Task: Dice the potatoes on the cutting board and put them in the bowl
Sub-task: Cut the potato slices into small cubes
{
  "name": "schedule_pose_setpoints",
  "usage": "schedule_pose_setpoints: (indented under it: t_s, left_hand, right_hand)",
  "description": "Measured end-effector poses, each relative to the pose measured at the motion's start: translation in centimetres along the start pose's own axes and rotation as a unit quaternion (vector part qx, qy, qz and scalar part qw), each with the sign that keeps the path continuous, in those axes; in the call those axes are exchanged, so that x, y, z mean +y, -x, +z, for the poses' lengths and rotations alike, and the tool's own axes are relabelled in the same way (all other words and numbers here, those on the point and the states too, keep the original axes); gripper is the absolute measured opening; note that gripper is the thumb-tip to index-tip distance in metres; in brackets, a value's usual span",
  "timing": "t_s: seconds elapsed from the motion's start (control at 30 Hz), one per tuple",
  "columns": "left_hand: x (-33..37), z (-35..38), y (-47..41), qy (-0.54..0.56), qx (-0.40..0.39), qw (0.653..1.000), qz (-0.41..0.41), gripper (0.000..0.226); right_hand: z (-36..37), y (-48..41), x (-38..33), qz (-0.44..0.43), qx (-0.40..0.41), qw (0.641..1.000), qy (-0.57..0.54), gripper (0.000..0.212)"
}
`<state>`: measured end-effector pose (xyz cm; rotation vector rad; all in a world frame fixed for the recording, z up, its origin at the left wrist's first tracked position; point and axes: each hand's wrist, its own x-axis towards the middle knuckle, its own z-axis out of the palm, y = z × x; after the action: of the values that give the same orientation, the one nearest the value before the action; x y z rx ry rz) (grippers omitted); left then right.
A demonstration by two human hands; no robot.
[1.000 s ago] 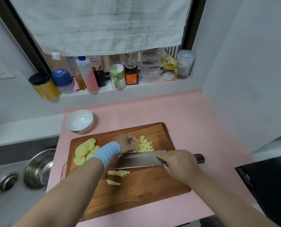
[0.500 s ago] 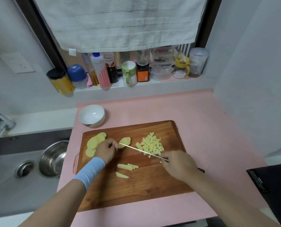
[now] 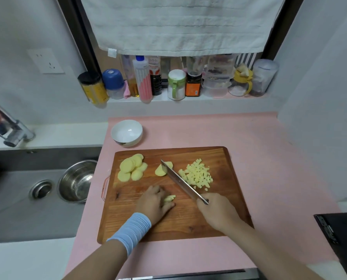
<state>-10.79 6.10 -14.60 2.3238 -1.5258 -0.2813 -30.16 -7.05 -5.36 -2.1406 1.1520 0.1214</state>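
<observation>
Counter: the pink counter (image 3: 259,148) fills the middle, and the grey sink (image 3: 17,209) is at its left.
Steel bowl: the steel bowl (image 3: 75,181) sits inside the sink, near its right wall.
Cutting board: the wooden cutting board (image 3: 188,225) lies on the counter.
White bowl: the white bowl (image 3: 128,140) stands upright on the counter, just beyond the board's far left corner.
Knife: the knife (image 3: 180,181) is slanted over the board, with its tip toward the far side.
Right hand: the right hand (image 3: 217,211) is wrapped firmly around the knife handle.
Left hand: the left hand (image 3: 154,203), with a blue wristband (image 3: 132,229), curls its fingers over the potato strips (image 3: 169,198) and holds them on the board.
Diced potato: the diced potato (image 3: 197,175) is heaped on the board, just right of the blade.
Round slices: the round slices (image 3: 131,168) overlap on the board's far left part.
Potato piece: the potato piece (image 3: 161,170) lies just left of the knife tip.
</observation>
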Motion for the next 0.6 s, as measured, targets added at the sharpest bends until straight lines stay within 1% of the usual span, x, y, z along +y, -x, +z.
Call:
schedule_pose_setpoints:
  t_s: [0.07, 0.13, 0.23, 0.27, 0.37, 0.4, 0.5, 0.6]
  left_hand:
    - [-0.3, -0.2, 1.0, 0.008, 0.029, 1.000, -0.009, 0.060]
    - [-1.7, -0.4, 1.8, 0.024, 0.035, 0.999, -0.022, 0.061]
    - [-3.4, -0.7, 2.5, 0.050, 0.020, 0.998, -0.037, 0.044]
    - [-3.6, -0.6, 2.6, 0.055, 0.018, 0.998, -0.036, 0.044]
    - [-3.0, -1.0, 2.0, 0.082, -0.044, 0.995, -0.047, 0.064]
    - [-2.8, -1.2, 1.5, 0.078, -0.068, 0.993, -0.051, 0.065]
    - [-1.8, -1.6, 0.4, 0.045, -0.110, 0.991, -0.066, 0.056]
    - [-0.3, -1.2, 0.4, 0.051, -0.090, 0.990, -0.101, 0.046]
  right_hand:
    - [0.4, 0.4, 0.1, 0.004, -0.004, 1.000, 0.004, 0.036]
    - [0.8, 0.8, 0.3, 0.007, -0.009, 1.000, 0.002, 0.037]
    - [1.5, 1.3, 0.5, 0.014, -0.012, 1.000, -0.004, 0.037]
    - [1.6, 1.4, 0.5, 0.013, -0.011, 1.000, -0.005, 0.037]
    - [1.9, 2.0, 0.4, 0.005, 0.000, 1.000, -0.002, 0.033]
    - [2.0, 2.2, 0.4, 0.004, 0.006, 1.000, -0.001, 0.031]
    - [2.2, 2.4, 0.3, 0.017, 0.015, 1.000, 0.003, 0.028]
    - [2.4, 2.5, 0.5, 0.022, 0.015, 1.000, 0.010, 0.028]
